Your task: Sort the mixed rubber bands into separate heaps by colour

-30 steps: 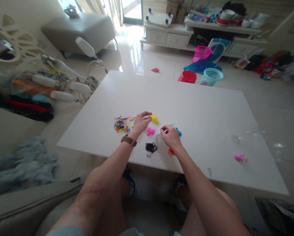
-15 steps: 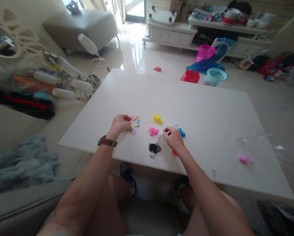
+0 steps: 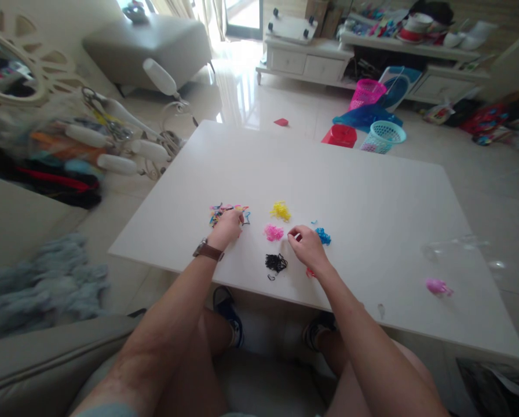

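Over the right side of a pile of mixed-colour small rubber bands (image 3: 217, 215), my left hand (image 3: 227, 228) is lowered with its fingers curled together. Its fingertips are partly hidden, and anything in them cannot be made out. My right hand (image 3: 306, 244) hovers between the pink rubber bands (image 3: 274, 233) and the blue rubber bands (image 3: 322, 236), thumb and fingers pinched; whatever they may hold is too small to name. Yellow rubber bands (image 3: 281, 211) lie behind the pink heap, black rubber bands (image 3: 276, 263) in front. Red rubber bands (image 3: 310, 272) are partly covered by my right wrist.
The white table (image 3: 372, 191) carries a pink bundle (image 3: 438, 287) and a small clear item (image 3: 381, 310) at the right. Beyond its far edge stand a light-blue basket (image 3: 383, 137) and a red container (image 3: 341, 135). A lamp with white shades (image 3: 149, 152) is close on the left.
My left hand has shifted right and toward me across the mixed pile, uncovering more of its left part. My right hand stays nearly in place, still pinched. The view has turned slightly.
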### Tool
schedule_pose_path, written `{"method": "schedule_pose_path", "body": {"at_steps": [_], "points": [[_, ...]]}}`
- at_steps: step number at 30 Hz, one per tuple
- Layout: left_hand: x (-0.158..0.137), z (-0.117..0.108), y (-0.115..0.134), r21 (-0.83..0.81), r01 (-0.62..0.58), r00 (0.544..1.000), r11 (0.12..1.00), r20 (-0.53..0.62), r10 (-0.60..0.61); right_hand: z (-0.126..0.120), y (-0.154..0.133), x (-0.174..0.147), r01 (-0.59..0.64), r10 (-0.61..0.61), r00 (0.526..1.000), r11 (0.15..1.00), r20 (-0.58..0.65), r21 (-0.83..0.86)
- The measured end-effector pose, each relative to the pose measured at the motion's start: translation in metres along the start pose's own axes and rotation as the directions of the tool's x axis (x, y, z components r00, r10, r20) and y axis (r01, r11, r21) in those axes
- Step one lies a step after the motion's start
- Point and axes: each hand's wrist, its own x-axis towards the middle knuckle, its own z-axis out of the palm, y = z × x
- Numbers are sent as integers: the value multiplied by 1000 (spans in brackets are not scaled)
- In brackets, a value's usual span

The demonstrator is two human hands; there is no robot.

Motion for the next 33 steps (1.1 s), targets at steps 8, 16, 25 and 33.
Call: {"method": "schedule_pose_path", "body": {"at_steps": [8,16,25,33], "points": [[-3,-11,13,-124,39,999,992,-33,-43,-4,-1,-6,41,-41,999,999,12,3],[-8,-31,30,-555,173,984,814,129,-121,-6,4,-4,31,-31,999,999,8,-9],[-19,-19,57,-727,167,944,666,312,104,1,-22,-3,89,-90,996,967,-6,238],[-22,5,67,-821,191,925,538,334,182,11,-36,-7,75,-95,995,931,37,358]]}}
